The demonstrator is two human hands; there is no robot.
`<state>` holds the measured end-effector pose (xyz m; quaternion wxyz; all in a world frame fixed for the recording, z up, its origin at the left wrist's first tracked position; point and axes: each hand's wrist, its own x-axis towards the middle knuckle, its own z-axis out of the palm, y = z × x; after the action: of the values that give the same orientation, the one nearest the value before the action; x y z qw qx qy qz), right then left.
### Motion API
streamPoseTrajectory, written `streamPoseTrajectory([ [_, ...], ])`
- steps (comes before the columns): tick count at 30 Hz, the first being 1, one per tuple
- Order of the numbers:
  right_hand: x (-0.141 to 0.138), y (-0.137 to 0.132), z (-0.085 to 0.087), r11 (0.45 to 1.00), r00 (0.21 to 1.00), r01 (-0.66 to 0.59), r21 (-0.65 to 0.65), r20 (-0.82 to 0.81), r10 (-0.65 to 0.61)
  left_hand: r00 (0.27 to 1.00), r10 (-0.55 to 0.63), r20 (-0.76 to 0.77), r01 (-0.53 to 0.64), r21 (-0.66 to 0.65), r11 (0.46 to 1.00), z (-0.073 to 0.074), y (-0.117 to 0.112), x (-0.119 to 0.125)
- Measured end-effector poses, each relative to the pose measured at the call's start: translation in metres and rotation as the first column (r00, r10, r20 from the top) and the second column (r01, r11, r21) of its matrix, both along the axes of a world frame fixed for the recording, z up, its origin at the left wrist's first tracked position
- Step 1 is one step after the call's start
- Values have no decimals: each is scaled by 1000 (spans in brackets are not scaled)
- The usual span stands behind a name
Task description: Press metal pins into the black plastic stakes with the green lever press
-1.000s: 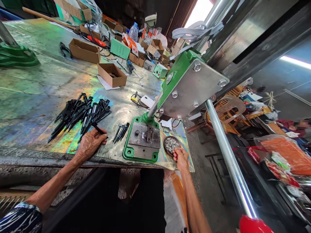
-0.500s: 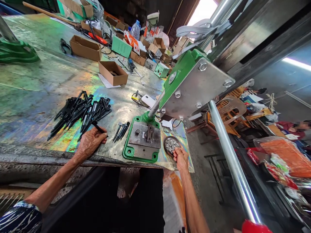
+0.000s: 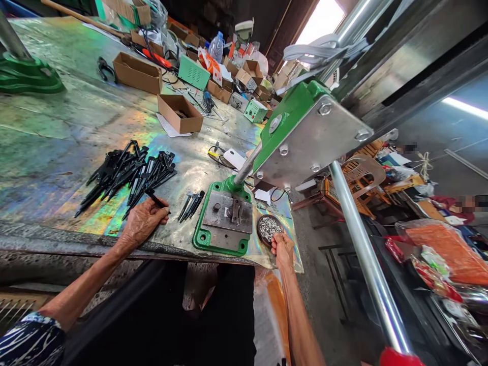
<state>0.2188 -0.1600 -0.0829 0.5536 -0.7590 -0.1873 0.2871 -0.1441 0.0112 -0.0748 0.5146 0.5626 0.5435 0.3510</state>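
Observation:
My left hand (image 3: 147, 219) is closed around a slim black plastic piece (image 3: 155, 198), one end of which sticks out above the fingers. A heap of similar black pointed pieces (image 3: 131, 175) lies just beyond it, and a small row of them (image 3: 190, 206) rests beside the green hand press (image 3: 201, 235). On the press base is a steel plate (image 3: 213, 218) with a small fixture (image 3: 237, 211). At the right, my right hand (image 3: 283, 248) pinches at the near edge of a round dark dish (image 3: 260, 235) filled with small silvery metal pieces (image 3: 270, 226). Whatever its fingertips hold is hidden.
The press head (image 3: 301, 142) overhangs the base, and its long lever (image 3: 366, 254) with a red knob slants down at the right. Open cardboard boxes (image 3: 181, 114), pliers (image 3: 105, 70) and clutter cover the far side. Another press (image 3: 28, 73) stands far left. A person's sleeve shows far right.
The view has shifted very slightly. Both hands stay almost where they were, the left on the black piece and the right at the dish.

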Motion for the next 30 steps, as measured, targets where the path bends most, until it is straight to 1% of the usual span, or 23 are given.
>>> streamPoseTrajectory([
  [6,-1,2,0,1000,1000,11,-17,29,-11,1000,26,14,-27,53,998,-4,-1,2],
  [10,0,3,-1,999,999,11,-46,41,-9,999,19,35,-21,42,999,-8,0,1],
  [14,2,3,-3,999,999,14,-53,44,-12,998,-6,58,5,12,1000,-7,1,-1],
  [17,2,2,-4,999,999,4,-42,40,-2,998,0,65,0,8,1000,-6,1,-1],
  [24,2,2,-1,999,999,-35,-40,40,36,997,32,75,-38,72,997,-10,0,1],
  [30,1,4,-2,998,999,-15,-59,50,18,994,40,100,-48,74,996,-9,0,1],
])
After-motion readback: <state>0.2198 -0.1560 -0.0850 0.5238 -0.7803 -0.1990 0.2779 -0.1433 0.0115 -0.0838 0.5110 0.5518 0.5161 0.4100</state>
